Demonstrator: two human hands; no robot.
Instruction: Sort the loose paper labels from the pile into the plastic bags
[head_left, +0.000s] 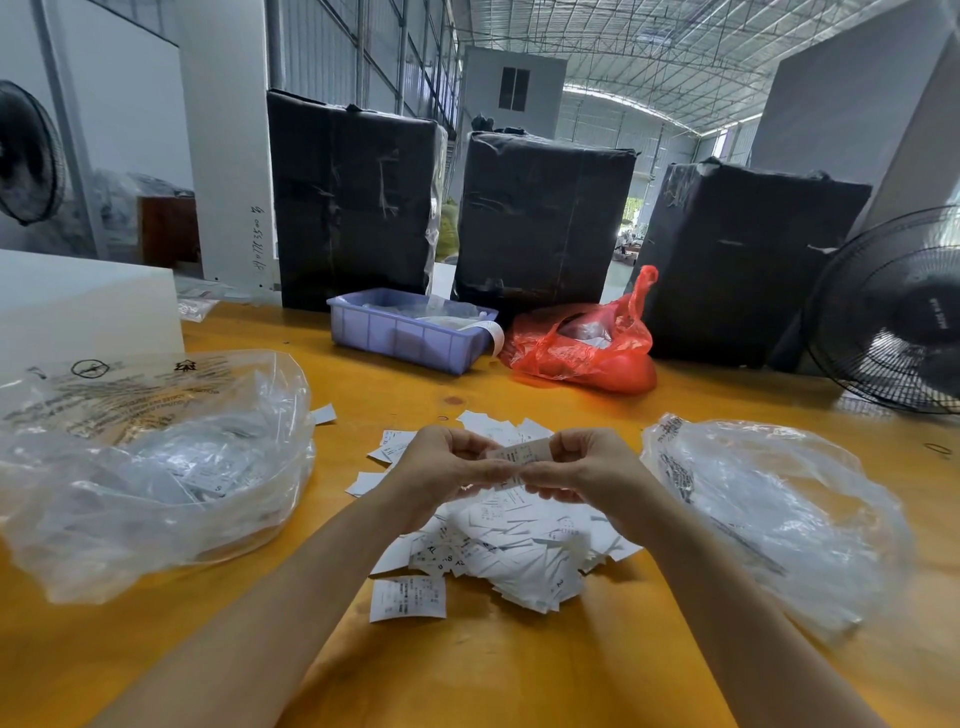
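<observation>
A pile of loose white paper labels (511, 551) lies on the yellow table (467, 670) in front of me. Both hands are raised just above the pile. My left hand (441, 470) and my right hand (587, 467) pinch the same small printed label (522, 453) between their fingertips. A clear plastic bag (156, 467) with labels inside sits open at the left. A second clear plastic bag (774, 509) lies at the right.
Behind the pile stand a purple plastic bin (405, 338) and a red plastic bag (587, 343). Three black wrapped bales (540, 218) line the table's back. A black fan (893, 312) stands at the right, a white box (78, 301) at the left.
</observation>
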